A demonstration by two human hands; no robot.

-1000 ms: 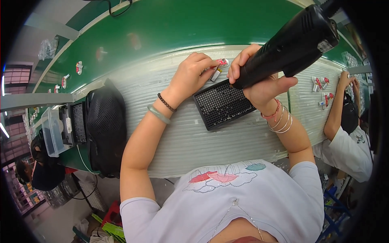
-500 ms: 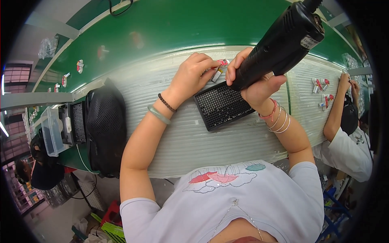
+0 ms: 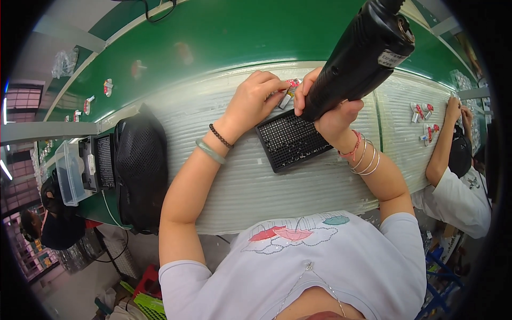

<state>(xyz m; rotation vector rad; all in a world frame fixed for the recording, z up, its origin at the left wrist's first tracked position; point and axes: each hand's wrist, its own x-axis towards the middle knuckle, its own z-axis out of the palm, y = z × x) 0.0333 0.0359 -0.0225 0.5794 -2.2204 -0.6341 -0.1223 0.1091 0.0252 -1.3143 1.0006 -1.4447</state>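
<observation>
My right hand [image 3: 335,114] is wrapped around a thick black electric screwdriver [image 3: 352,61], its cable end raised toward the upper right. The tool's tip is hidden behind the hand. Close by on the left, my left hand [image 3: 258,96] pinches a small red-and-white part [image 3: 294,83], largely covered by the fingers. A little silver cylinder [image 3: 285,101] shows beside those fingertips. Below both hands lies a black tray [image 3: 290,140] with rows of small holes, tilted on the ribbed pale mat [image 3: 234,186]. My right hand partly covers its far right corner.
A black mesh-covered bag [image 3: 140,170] stands to my left, beside a clear plastic bin [image 3: 69,173]. More red-and-white parts [image 3: 421,112] lie on the right, near a co-worker's arm [image 3: 444,144]. Others sit along the green table [image 3: 229,32] at the far left.
The screwdriver and my right hand have shifted slightly left, toward my left hand. My left hand stays almost in place, and the tray has not visibly moved.
</observation>
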